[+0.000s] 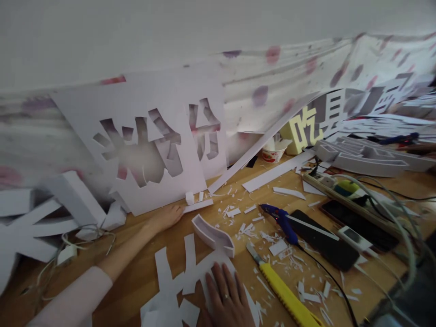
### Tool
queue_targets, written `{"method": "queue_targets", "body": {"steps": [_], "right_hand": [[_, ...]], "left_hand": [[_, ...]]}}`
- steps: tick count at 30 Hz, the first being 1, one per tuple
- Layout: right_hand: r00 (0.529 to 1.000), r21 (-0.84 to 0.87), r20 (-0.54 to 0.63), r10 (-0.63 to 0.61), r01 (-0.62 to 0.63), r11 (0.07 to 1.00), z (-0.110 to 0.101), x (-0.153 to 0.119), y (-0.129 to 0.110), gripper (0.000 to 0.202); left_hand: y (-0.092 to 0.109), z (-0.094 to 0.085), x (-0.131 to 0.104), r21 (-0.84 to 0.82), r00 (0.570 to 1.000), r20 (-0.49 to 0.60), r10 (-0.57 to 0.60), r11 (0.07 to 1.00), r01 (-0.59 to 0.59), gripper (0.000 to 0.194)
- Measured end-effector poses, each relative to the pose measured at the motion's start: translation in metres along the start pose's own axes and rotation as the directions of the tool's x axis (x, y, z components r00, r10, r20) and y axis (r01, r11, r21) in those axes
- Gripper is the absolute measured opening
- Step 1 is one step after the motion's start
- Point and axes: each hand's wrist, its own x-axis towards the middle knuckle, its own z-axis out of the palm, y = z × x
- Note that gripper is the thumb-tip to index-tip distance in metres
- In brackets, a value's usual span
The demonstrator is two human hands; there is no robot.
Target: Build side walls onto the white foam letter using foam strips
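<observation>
My left hand (pixel 169 216) reaches across the table, its fingers closed on the near end of a short white strip (pixel 199 206) beside a white board with cut-out characters (pixel 184 168). My right hand (pixel 227 293), wearing a ring, lies flat with fingers stretched on a white cut-out character (pixel 166 290). A curved white piece with raised walls (pixel 213 236) rests at the top edge of that cut-out. Right of my right hand lies a yellow utility knife (pixel 286 290), blade out. A blue glue gun (pixel 281 221) lies farther back.
White scraps (pixel 248 229) litter the table. A power strip (pixel 354 204) with cables, a dark phone (pixel 323 240) and a white device (pixel 354 238) lie at right. Behind stand a paper bowl (pixel 274 152) and yellow lettering (pixel 304 129). White box shapes (pixel 73 200) and a cable fill the left side.
</observation>
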Motion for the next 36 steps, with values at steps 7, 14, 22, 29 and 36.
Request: {"method": "queue_targets", "body": {"steps": [7, 14, 22, 29, 36], "right_hand": [[0.993, 0.003, 0.092, -0.073, 0.074, 0.997, -0.025, 0.009, 0.007, 0.049], [0.972, 0.054, 0.223, -0.067, 0.056, 0.997, -0.045, 0.017, 0.009, 0.052], [0.977, 0.064, 0.194, -0.083, 0.072, 0.995, -0.045, 0.019, 0.006, 0.050], [0.967, 0.044, 0.244, -0.075, 0.066, 0.997, -0.046, 0.018, 0.005, 0.050], [0.952, 0.047, 0.297, -0.070, 0.059, 0.997, -0.052, 0.020, 0.004, 0.053]], "left_hand": [[0.002, -0.041, -0.038, 0.145, 0.970, 0.117, -0.214, 0.970, 0.196, 0.031], [0.020, -0.074, -0.118, 0.145, 0.901, 0.075, -0.427, 0.899, 0.414, 0.033], [0.080, -0.072, -0.122, -0.121, 0.831, -0.009, -0.557, 0.825, 0.552, 0.030], [0.097, -0.052, -0.078, -0.283, 0.740, -0.065, -0.670, 0.723, 0.630, 0.024], [0.095, -0.035, -0.057, -0.319, 0.614, -0.093, -0.783, 0.608, 0.727, 0.035]]}}
